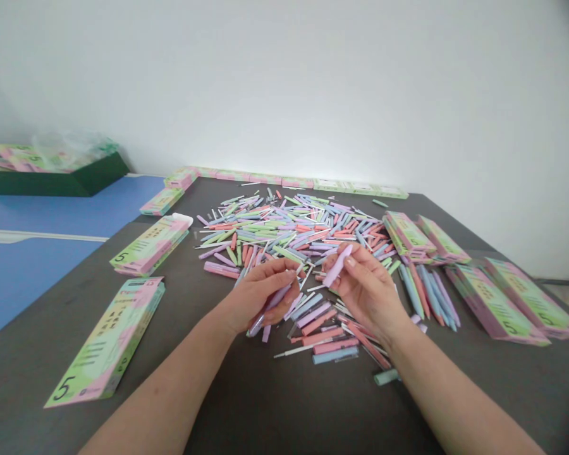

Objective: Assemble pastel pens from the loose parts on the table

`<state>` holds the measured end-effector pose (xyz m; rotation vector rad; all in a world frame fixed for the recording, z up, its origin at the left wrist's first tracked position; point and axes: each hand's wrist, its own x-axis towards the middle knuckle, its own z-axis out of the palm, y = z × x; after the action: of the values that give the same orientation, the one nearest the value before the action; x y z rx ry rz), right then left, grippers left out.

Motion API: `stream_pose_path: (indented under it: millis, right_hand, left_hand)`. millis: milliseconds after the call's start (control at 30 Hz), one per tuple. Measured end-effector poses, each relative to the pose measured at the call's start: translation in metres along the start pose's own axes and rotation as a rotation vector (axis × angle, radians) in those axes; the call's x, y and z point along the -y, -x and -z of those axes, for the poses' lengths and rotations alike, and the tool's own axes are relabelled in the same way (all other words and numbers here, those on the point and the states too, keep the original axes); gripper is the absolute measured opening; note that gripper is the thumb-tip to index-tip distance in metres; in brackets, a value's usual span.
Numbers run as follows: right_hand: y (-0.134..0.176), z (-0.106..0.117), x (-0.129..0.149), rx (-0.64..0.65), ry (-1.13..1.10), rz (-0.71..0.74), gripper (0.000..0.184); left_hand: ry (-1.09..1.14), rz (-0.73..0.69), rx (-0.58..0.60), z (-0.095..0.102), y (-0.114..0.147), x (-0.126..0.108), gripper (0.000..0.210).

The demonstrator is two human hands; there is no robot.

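My left hand [258, 284] is closed around a purple pen barrel [275, 299] with a clear end pointing down toward me. A thin white tip, perhaps a refill, shows at its upper end by my fingertips. Between the thumb and fingers of my right hand [367, 284] is a purple pen part [336, 268], tilted and apart from the left one. Both hands are over the near side of a large heap of pen parts [284, 224] in purple, blue, green and red. Loose barrels and white refills lie below them, among them a blue barrel [336, 356].
Green-and-pink boxes marked 5 lie at left [107, 341] and in stacks at right [497, 303]. Assembled-looking pens [429, 294] form a row beside the right stacks. More boxes [265, 179] line the dark table's far edge. A dark green tray [71, 180] sits on a blue surface at far left.
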<state>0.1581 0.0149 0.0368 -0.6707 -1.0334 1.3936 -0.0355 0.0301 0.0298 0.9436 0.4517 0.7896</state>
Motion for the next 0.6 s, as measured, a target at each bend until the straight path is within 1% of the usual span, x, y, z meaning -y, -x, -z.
stream_pose_path:
  millis: [67, 133, 333, 600]
  right_hand:
    - [-0.001, 0.007, -0.001, -0.08, 0.012, 0.051, 0.011]
    - [0.0, 0.013, -0.003, -0.121, 0.03, 0.077, 0.012]
    - [0.005, 0.017, -0.008, -0.109, 0.081, 0.1, 0.009]
    - [0.006, 0.019, -0.002, -0.124, 0.046, 0.116, 0.009]
  left_hand:
    - [-0.005, 0.031, 0.026, -0.003, 0.001, 0.003, 0.008]
    - [-0.02, 0.064, 0.033, -0.004, 0.002, 0.006, 0.009]
    - [-0.067, 0.17, 0.094, -0.003, 0.002, 0.011, 0.01]
    - [-0.109, 0.202, 0.107, -0.003, 0.004, 0.011, 0.009]
